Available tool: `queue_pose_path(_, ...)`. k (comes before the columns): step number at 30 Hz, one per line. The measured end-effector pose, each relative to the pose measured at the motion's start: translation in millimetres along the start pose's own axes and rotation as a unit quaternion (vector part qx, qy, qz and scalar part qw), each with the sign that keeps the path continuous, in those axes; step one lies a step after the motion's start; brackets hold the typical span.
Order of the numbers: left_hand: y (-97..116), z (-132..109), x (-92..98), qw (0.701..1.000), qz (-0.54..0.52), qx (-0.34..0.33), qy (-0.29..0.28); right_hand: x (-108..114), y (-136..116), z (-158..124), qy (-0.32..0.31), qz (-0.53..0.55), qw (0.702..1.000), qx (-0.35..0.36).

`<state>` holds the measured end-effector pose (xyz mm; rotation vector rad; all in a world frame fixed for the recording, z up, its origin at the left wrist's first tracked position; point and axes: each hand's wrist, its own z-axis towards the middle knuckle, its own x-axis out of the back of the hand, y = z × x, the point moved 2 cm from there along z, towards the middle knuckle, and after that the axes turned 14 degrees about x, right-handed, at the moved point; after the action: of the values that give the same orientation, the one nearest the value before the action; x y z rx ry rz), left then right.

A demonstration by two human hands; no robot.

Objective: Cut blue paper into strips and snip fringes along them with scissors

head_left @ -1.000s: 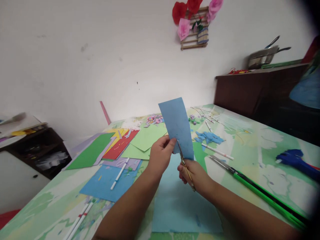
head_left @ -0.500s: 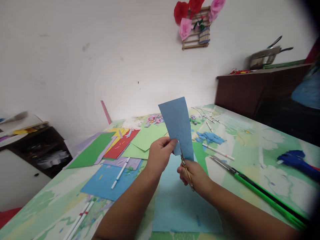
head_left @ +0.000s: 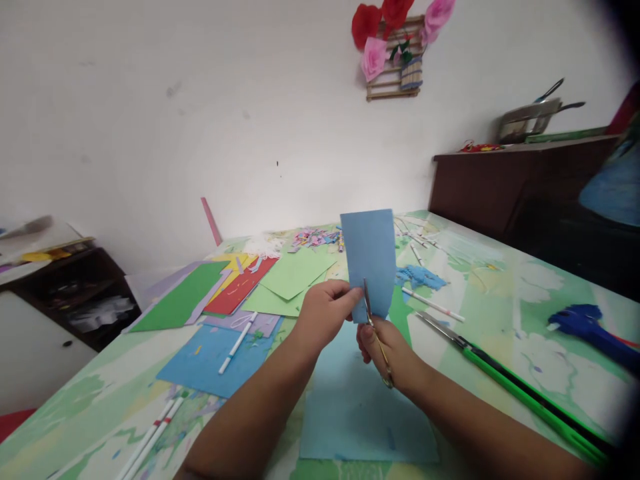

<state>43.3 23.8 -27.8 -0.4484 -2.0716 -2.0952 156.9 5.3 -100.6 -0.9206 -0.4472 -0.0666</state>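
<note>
My left hand point(head_left: 327, 313) pinches the lower left edge of a blue sheet of paper point(head_left: 371, 247), which stands upright above the table. In my right hand point(head_left: 387, 347) is a pair of scissors point(head_left: 371, 313) with gold-coloured handles, my fingers closed round them. The blades point upward and lie against the lower part of the sheet, close to my left thumb. Below both hands a light blue sheet point(head_left: 367, 413) lies flat on the table. How far the cut runs I cannot tell.
Left lie a blue sheet point(head_left: 200, 363), a red sheet point(head_left: 240, 287), a dark green sheet point(head_left: 180, 297) and light green sheets point(head_left: 295, 273). On the right are a green box cutter point(head_left: 525, 393), a blue glue gun point(head_left: 590, 330) and crumpled blue scraps point(head_left: 420, 276). Paper bits point(head_left: 313, 238) lie at the back.
The blue sheet has turned more upright, and its top edge has shifted right and slightly down. The scissors and my right hand have moved a little lower. Both hands keep their holds.
</note>
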Motion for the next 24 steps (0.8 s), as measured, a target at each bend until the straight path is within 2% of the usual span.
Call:
queue_pose_path(3,0.9,-2.6,-2.7,0.999,-0.008,0.005,-0.040,2.9,-5.2,0.9,0.001,-0.011,0.999,0.033)
queue_pose_path(7,1.5,-3.6,-3.6,0.998,-0.031,0.006,-0.053,3.8,-4.7,0.1,-0.002,-0.011,1.000,0.028)
queue_pose_path(19,0.1,-2.2,-0.9,0.998,-0.024,0.005,-0.057,2.0,3.0,-0.6,-0.001,0.039,0.998,-0.053)
queue_pose_path(21,-1.0,-1.7,-1.7,0.998,-0.038,0.004,-0.058,3.8,1.7,-0.7,0.002,0.025,0.998,-0.053)
queue_pose_path(24,-3.7,0.3,-0.7,0.998,-0.063,-0.002,-0.027,9.3,-0.5,-1.0,0.036,-0.022,0.999,-0.029)
